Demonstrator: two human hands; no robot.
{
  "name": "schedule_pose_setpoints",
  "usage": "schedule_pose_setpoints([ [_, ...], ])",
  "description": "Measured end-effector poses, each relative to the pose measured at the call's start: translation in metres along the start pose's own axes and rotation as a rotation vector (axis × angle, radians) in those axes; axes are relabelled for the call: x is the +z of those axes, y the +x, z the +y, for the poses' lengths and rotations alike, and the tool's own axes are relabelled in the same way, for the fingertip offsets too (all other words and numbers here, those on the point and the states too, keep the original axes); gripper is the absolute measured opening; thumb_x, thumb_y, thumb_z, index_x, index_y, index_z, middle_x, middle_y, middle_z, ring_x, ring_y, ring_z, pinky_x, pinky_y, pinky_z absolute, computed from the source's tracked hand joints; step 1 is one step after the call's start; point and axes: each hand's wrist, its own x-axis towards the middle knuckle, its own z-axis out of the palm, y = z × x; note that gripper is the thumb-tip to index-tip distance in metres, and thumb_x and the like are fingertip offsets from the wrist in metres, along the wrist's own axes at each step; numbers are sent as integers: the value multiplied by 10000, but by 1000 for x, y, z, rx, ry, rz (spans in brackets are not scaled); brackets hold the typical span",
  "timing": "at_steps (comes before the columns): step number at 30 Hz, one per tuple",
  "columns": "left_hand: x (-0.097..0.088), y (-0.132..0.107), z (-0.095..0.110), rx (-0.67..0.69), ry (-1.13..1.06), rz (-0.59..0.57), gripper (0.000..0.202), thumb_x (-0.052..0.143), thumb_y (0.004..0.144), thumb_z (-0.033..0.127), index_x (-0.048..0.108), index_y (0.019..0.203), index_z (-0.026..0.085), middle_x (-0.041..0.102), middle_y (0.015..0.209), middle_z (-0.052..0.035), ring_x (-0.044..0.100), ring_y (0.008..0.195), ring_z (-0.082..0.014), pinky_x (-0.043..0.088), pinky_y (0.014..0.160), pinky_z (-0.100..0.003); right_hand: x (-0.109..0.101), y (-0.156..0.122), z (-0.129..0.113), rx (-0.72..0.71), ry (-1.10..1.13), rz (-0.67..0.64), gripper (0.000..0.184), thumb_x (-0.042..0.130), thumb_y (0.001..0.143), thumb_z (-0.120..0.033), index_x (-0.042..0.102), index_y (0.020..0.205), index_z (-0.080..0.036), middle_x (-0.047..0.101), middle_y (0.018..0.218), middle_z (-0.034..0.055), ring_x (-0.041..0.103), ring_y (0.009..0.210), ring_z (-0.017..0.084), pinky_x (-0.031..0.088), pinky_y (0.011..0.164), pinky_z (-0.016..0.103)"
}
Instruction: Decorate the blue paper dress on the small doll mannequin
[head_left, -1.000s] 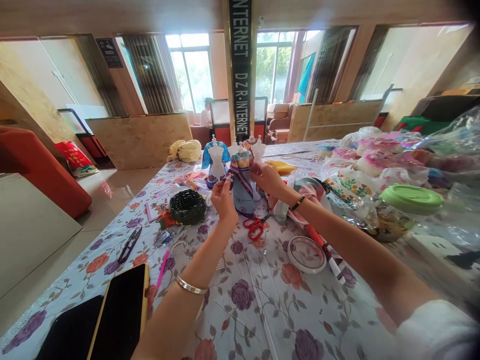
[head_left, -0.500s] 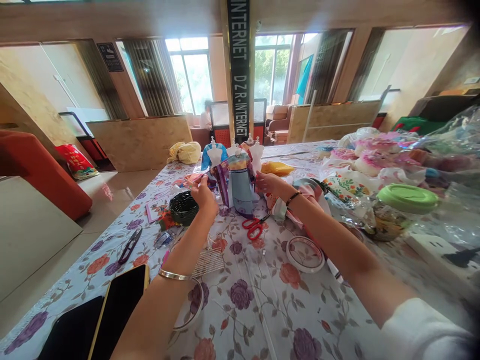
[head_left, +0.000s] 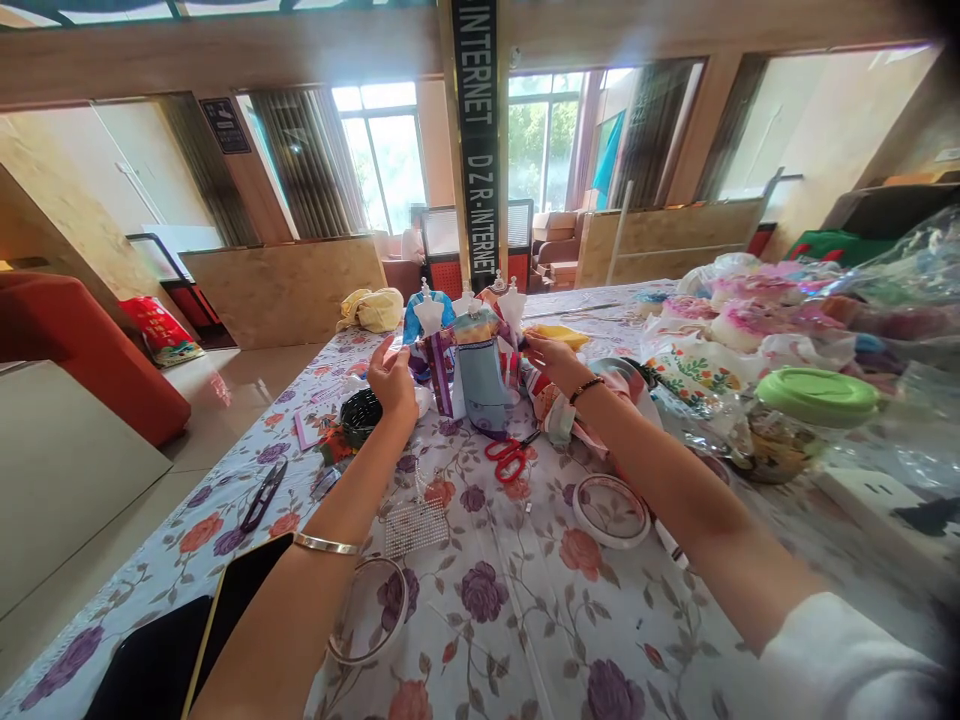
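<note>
Several small white dress-form mannequins in doll clothes stand together at the middle of the table. The front one wears a grey-blue dress [head_left: 482, 380], upright. My left hand [head_left: 393, 380] is beside the group on its left, fingers apart and holding nothing visible, close to a purple-striped doll garment [head_left: 439, 372]. On the other side, my right hand [head_left: 556, 358] has its fingers stretched toward the mannequins, nothing seen in them. A white bare-shouldered mannequin [head_left: 511, 308] stands just left of its fingertips. Red-handled scissors [head_left: 510, 460] lie in front of the dress.
A black wicker basket [head_left: 360, 415] is partly behind my left hand. Thread snips [head_left: 264, 496], a rhinestone sheet [head_left: 416, 527] and tape rolls [head_left: 611, 510] lie on the floral cloth. At right are a green-lidded jar [head_left: 814, 400], plastic bags and a power strip [head_left: 870, 510].
My left hand has moved a little left, away from the clothes, its fingers spreading. My right hand has shifted slightly right and up. The mannequins stay standing.
</note>
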Motion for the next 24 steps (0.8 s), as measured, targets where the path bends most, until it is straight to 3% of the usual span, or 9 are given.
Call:
schedule_pose_setpoints([
  [9,2,0,2,7,8,-46,255,671,639,175,700,892,162,593,656,18,478,558,-83,386,591,-228,-19,8,-18,-74,64,168,270,578,916,-305,589,1122,-131,623,1085,66,626,921,161,549,787,347],
  [17,1,4,-7,-14,5,-75,167,655,602,175,707,760,161,645,705,-18,555,638,-112,410,633,-240,-18,5,-10,-13,82,118,322,563,923,-331,563,1185,-141,605,1139,80,620,960,178,544,815,375],
  [24,2,4,-10,-9,35,-92,154,632,606,178,722,730,168,652,713,-22,568,646,-109,440,645,-238,-18,4,-16,-153,58,170,299,560,925,-317,568,1167,-139,605,1132,76,617,955,172,543,811,365],
])
